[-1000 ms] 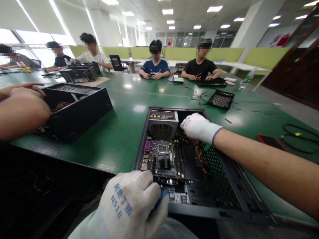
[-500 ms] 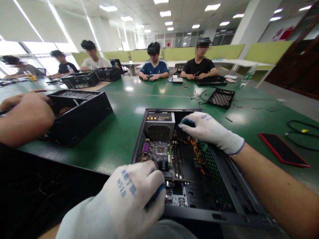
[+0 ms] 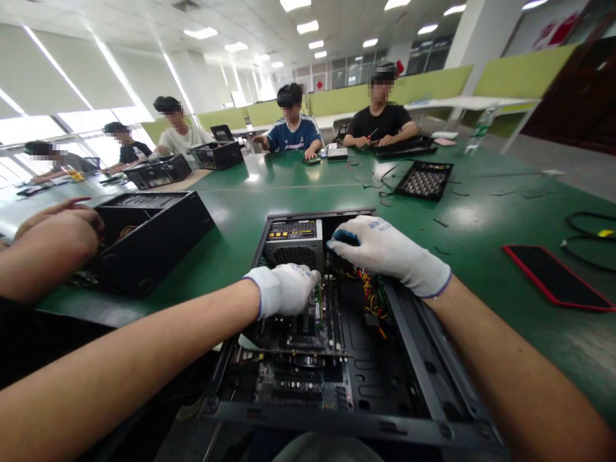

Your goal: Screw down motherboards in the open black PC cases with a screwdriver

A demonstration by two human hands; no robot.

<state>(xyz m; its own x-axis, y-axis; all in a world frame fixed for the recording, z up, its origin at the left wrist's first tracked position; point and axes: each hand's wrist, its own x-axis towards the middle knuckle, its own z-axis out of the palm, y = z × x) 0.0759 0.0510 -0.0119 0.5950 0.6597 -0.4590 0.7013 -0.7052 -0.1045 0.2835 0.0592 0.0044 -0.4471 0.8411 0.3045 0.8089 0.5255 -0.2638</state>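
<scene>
An open black computer case lies before me, its far part on the green table. Inside it are a power supply at the far left, a motherboard and colored cables. My left hand, in a white glove, reaches over the motherboard just below the power supply; its fingers are curled and whatever they hold is hidden. Near the far right of the power supply is my right hand, gloved too, with thumb and fingers bent around something dark that I cannot make out.
Another black case stands at the left, with a person's bare hands at it. A red-edged black phone-like slab and a black cable lie right. A fan panel lies farther back; several people sit across the table.
My left hand has moved forward from the near left of the case to beside the power supply. My right hand stays near the same spot. The view has shifted slightly.
</scene>
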